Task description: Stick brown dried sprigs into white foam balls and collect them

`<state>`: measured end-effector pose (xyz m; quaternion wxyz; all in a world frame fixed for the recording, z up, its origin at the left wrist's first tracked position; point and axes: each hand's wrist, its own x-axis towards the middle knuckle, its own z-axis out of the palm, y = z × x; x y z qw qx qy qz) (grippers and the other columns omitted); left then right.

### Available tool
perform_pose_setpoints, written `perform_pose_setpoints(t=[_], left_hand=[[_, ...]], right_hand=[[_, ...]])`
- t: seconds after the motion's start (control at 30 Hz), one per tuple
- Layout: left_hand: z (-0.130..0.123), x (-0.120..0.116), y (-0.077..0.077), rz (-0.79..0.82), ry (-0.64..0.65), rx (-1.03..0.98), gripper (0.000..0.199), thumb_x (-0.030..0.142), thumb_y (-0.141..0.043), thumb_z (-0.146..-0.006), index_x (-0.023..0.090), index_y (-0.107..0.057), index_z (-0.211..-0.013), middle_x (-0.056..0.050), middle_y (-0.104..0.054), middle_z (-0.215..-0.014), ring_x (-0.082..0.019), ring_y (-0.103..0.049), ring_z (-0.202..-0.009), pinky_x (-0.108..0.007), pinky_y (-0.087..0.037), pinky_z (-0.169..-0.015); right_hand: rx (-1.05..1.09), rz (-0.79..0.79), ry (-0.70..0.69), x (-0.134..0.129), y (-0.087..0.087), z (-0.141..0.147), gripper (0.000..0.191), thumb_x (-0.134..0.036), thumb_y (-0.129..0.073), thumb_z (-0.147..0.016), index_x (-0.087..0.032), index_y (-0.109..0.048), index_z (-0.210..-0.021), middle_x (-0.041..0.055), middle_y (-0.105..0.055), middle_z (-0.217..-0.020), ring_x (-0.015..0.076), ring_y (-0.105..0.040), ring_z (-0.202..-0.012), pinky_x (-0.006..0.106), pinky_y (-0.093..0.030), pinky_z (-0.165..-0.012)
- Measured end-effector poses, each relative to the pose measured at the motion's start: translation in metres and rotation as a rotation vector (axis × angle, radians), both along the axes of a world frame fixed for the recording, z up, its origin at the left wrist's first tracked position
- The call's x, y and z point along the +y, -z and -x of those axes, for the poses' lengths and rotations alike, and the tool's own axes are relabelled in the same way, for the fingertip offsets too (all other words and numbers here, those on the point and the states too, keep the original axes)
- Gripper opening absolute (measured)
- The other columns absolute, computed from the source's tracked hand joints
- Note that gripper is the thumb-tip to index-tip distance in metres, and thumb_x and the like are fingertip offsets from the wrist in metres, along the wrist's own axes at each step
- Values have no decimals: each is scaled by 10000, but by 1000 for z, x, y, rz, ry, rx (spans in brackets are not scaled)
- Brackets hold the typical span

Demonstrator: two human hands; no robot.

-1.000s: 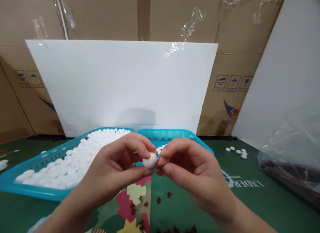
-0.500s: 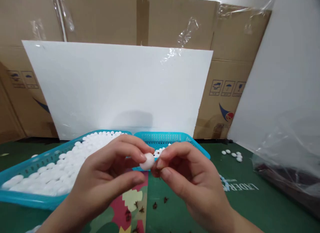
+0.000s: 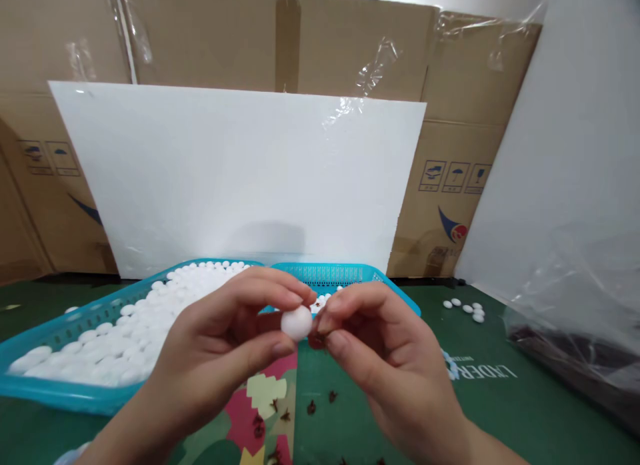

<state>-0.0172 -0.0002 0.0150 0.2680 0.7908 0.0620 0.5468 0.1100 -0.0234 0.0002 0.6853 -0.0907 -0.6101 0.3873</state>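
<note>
A wall of cardboard (image 3: 225, 38) rises beyond both hands, and the green bench (image 3: 525, 412) spreads below them to either side. A white panel (image 3: 250, 165) leans against the cardboard, beyond and above the hands. A blue basket (image 3: 75, 398) heaped with white pieces (image 3: 125, 345) lies to the left of and behind the left hand; a second blue basket (image 3: 320, 273), partly hidden, sits just beyond both hands with white pieces showing in it. Far to the right of the right hand is a clear plastic bag (image 3: 575, 338) with dark contents. The left hand (image 3: 230, 338) is curled, its thumb and fingers parted only by the white ball (image 3: 297, 323) they pinch at their tips. The right hand (image 3: 387, 358), just beside it, has thumb and forefinger nearly together on a small brown piece (image 3: 317, 340), close against the ball; whether the two touch is hard to tell. Loose white pieces (image 3: 467, 309) lie beyond the right hand, to its right. Smallest are the brown bits (image 3: 311, 407), scattered below and between the hands.
</note>
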Motion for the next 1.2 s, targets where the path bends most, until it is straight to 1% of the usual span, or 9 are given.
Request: perform_pose_setpoints(t=[0.13,0.27,0.43,0.5,0.77,0.87,1.03,1.2], left_hand=[[1,1,1,-41,-40,21,155,114,-508,-641,218,-554,-746,32,-527,-776,-65,-516,-714,-60,-471,-555],[1,0,0,-36,-10,32,154,121,-513,-638,230,-547,-742,39,-521,-781,-60,-519,-692,-61,-472,-516],[1,0,0,-52,0,41,167,113,-503,-647,229,-539,-761,46,-512,-793,-56,-502,-749,-68,-467,-641],[1,0,0,-68,-5,46,174,109,-501,-649,231,-534,-768,51,-514,-801,-53,-498,-755,-68,-463,-665],[1,-2,2,-138,-34,54,201,105,-505,-645,238,-521,-795,59,-513,-811,-57,-490,-779,-67,-465,-692],[1,-1,1,-165,-50,43,204,96,-502,-646,232,-523,-796,54,-511,-813,-58,-489,-788,-69,-457,-718],[1,-2,1,-173,-42,47,190,99,-502,-648,223,-530,-790,52,-519,-800,-60,-494,-774,-84,-470,-700],[0,-3,1,-176,-68,49,195,87,-518,-631,217,-544,-774,47,-522,-782,-67,-496,-762,-84,-463,-711]], right_hand=[[-5,-9,4,0,-1,0,242,-17,-468,-581,-222,-553,-676,-51,-514,-629,28,-508,-593,93,-433,-567],[-13,-6,-3,0,-1,-1,237,-23,-471,-584,-225,-551,-679,-49,-516,-630,30,-515,-597,99,-436,-569],[-12,23,-25,0,-1,-2,228,-19,-476,-582,-219,-538,-674,-52,-511,-624,30,-513,-594,102,-431,-566],[-16,16,-31,-1,0,-2,216,-19,-484,-578,-211,-534,-664,-51,-508,-627,28,-509,-590,98,-426,-563],[-39,27,-17,-3,-1,-3,182,-34,-475,-600,-202,-507,-663,-48,-497,-625,35,-498,-590,121,-423,-570],[-60,26,-6,-4,-2,-4,178,-33,-475,-599,-198,-495,-660,-47,-495,-623,33,-490,-577,109,-417,-549],[-68,33,-18,-7,-1,-5,172,-30,-471,-600,-195,-484,-649,-44,-479,-611,42,-479,-577,122,-420,-545],[-80,39,27,-9,-2,-5,147,-43,-477,-599,-188,-481,-626,-30,-478,-604,55,-477,-565,143,-422,-526]])
